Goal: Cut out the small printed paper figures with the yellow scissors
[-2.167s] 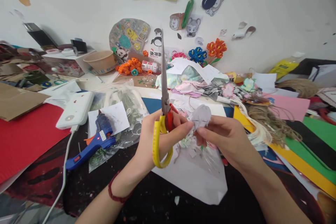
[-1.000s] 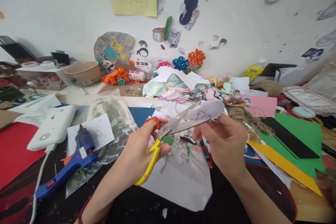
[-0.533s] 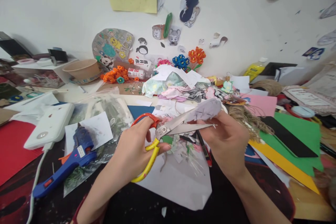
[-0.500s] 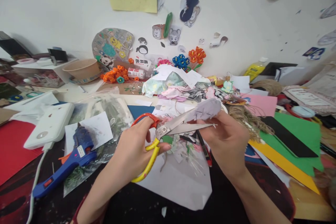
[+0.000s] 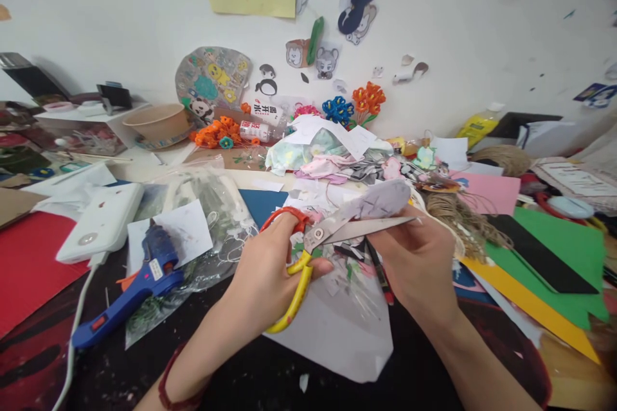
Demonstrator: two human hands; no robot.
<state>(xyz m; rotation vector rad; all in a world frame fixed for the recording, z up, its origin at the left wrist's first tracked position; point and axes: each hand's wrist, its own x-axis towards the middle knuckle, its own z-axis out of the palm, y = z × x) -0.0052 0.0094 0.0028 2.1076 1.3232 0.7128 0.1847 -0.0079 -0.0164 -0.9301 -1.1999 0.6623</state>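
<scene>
Trimming of a grey piece (image 5: 384,200), as the step in hand appears to be. The left hand (image 5: 263,270) is closed around the handles of the scissors (image 5: 319,235), whose blades stand apart in a narrow V. The right hand (image 5: 423,257), fingers curled and nearly closed, pinches the grey piece beside the blades, above a white sheet (image 5: 337,337) bearing scraps. Whether the blades grip its edge cannot be told. A next cut would call for a steady pinch, the edge seated between the blades and the right fingertips clear of the lower one
</scene>
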